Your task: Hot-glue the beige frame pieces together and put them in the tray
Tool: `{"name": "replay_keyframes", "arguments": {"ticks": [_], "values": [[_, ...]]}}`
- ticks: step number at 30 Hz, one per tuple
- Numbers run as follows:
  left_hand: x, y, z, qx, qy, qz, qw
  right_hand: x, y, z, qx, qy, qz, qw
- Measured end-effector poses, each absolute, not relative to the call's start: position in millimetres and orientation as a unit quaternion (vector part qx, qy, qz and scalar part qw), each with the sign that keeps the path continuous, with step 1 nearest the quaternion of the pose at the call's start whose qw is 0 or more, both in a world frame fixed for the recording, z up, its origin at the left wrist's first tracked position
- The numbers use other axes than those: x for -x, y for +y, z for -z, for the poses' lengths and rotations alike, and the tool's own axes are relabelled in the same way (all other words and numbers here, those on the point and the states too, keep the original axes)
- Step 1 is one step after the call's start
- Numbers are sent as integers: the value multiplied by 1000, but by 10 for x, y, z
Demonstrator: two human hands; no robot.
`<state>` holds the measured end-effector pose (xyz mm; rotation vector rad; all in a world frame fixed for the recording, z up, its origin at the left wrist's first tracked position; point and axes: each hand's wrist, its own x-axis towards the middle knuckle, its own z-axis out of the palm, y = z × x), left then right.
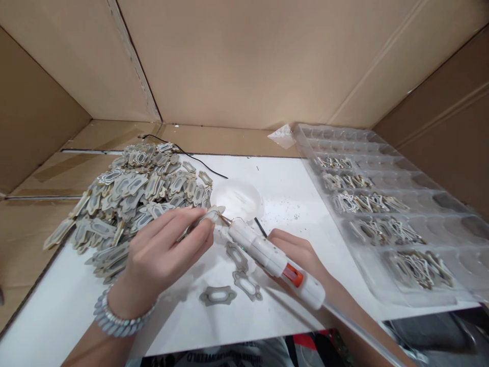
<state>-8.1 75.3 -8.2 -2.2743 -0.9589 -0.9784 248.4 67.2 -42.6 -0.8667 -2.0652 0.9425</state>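
My left hand (164,255), with a beaded bracelet at its wrist, pinches a small grey frame-shaped piece (213,212) between thumb and fingers. From the right, my right hand (296,250) grips a white pen-style glue gun (263,250) with an orange part on its body. Its metal tip (225,219) meets or nearly meets the edge of the held piece; I cannot tell which. Part of my right hand is hidden behind the tool. Below lie several loose pieces, among them a flat frame piece (206,295) and another frame piece (250,286).
A large heap of frame pieces (126,193) covers the left of the white table (286,176). Behind my hands sits a round white dish (255,196). On the right stands a clear compartment tray (367,275) with pieces in several rows. Cardboard walls (244,61) surround the table.
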Motion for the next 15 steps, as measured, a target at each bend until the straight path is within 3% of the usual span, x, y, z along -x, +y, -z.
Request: {"name": "replay_keyframes", "arguments": {"ticks": [15], "values": [[121, 750, 109, 834, -347, 352, 247, -2481, 657, 397, 345, -784, -385, 343]]}}
